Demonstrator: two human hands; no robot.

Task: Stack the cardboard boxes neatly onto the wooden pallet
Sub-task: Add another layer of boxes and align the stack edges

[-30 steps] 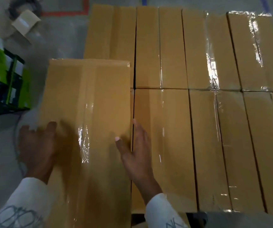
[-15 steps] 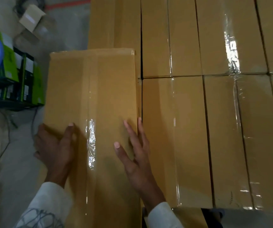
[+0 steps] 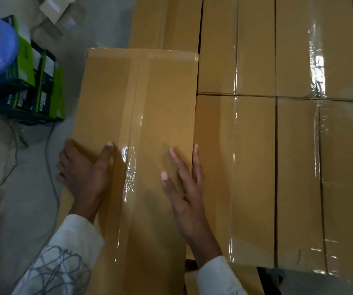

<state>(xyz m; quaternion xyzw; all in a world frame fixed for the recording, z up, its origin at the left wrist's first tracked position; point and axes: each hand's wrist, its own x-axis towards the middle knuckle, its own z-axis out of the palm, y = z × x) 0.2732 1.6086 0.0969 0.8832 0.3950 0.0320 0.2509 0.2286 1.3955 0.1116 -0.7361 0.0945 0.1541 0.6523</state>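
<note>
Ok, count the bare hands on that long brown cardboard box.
2. Left hand grips the left edge of the long brown cardboard box; right hand lies flat on top by its right edge.

Print on the green-and-black cartons (image 3: 50,88) and a stacked cardboard box (image 3: 297,188) is too blurred to read

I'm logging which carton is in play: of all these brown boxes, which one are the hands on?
The leftmost box: left hand grips its left edge, right hand lies flat on its top.
</note>
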